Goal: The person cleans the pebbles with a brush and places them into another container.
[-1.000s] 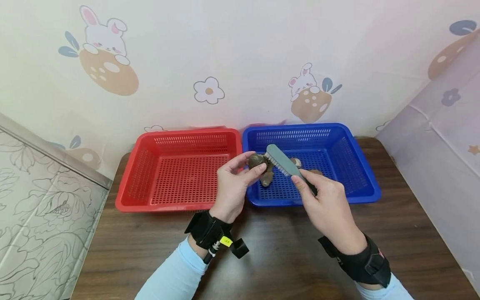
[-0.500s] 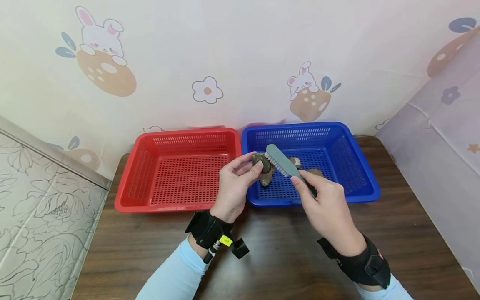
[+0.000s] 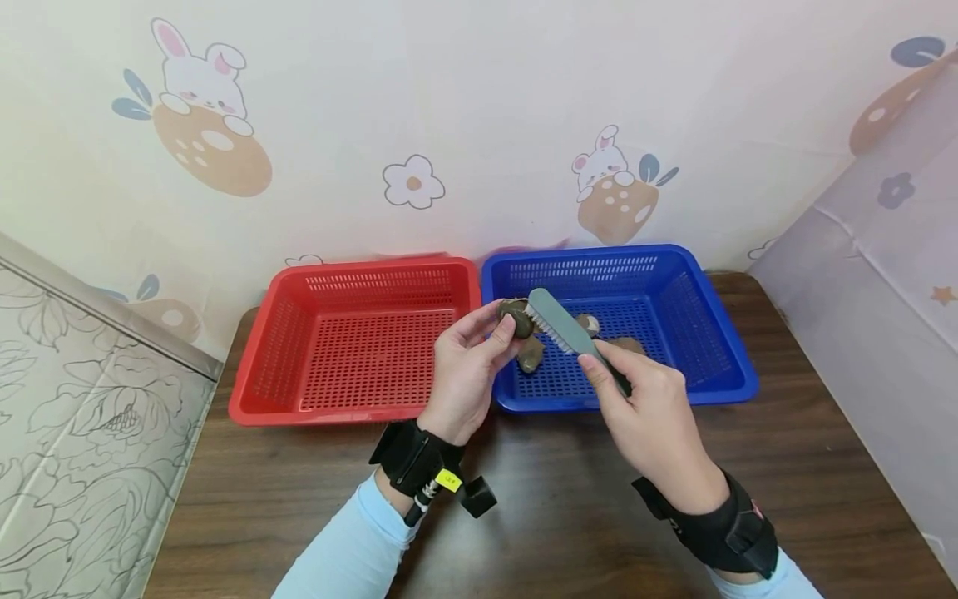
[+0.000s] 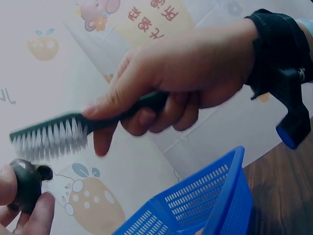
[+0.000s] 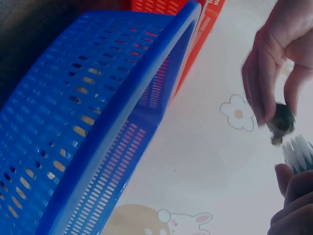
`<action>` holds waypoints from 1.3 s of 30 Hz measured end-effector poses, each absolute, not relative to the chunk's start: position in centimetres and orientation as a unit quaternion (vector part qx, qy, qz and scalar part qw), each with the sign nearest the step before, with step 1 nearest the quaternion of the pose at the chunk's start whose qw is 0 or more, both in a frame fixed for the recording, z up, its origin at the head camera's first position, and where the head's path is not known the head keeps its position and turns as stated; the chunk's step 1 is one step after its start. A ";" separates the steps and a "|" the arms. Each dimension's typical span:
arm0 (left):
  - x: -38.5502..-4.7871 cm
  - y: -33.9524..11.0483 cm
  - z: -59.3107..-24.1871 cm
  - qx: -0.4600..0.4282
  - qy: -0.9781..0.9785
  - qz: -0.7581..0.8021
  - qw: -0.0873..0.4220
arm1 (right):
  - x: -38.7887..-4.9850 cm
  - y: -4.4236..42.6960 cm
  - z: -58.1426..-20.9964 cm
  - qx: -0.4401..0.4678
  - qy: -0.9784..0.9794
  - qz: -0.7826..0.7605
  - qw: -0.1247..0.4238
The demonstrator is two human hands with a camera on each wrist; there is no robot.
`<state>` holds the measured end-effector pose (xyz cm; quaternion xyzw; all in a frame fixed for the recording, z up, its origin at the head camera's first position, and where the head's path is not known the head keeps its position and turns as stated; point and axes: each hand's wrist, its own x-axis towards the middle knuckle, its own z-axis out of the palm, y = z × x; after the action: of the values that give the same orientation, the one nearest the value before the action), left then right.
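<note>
There are two baskets: one blue plastic basket with lots of little holes [image 3: 723, 333], and one red plastic basket with holes [image 3: 359, 366], just to the left of the blue basket. Inside the blue basket I can count three lumps: a grey-brown one [image 3: 530, 356] at its left, a small pale-and-brown one [image 3: 589, 324] near its middle, and a flat brown one [image 3: 627, 344] partly behind a hand. There is one grey-green brush with white bristles [image 3: 561, 320] and one dark green-brown, shiny round lump [image 3: 520, 316].

The baskets stand on a dark brown wooden table [image 3: 546, 516]. Behind the blue basket is a white wall [image 3: 486, 108] with two rabbits and a flower on it.

The dark lump is held up above the left end of the blue basket. The left hand [image 3: 464, 366] pinches it, with the thumb on one side and fingers on the other. The right hand [image 3: 651, 408] has its fingers curled around the brush handle. The bristles are right next to the dark lump; I cannot tell if they touch.
</note>
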<state>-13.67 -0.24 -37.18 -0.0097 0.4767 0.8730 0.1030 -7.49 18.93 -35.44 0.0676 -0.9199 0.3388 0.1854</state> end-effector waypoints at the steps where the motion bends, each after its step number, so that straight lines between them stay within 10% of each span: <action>1: -13.7 -0.2 -37.1 -0.008 0.477 0.872 0.107 | -7.5 18.9 -35.5 0.072 -0.919 0.339 0.186; 39: -13.4 -0.3 -36.7 -0.020 0.460 0.876 0.145 | -7.6 18.5 -35.9 0.105 -0.922 0.313 0.203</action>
<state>-13.43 -0.34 -36.72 -0.0200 0.4603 0.8756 0.1453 -7.64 18.50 -35.87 0.1050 -0.9218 0.3132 0.2030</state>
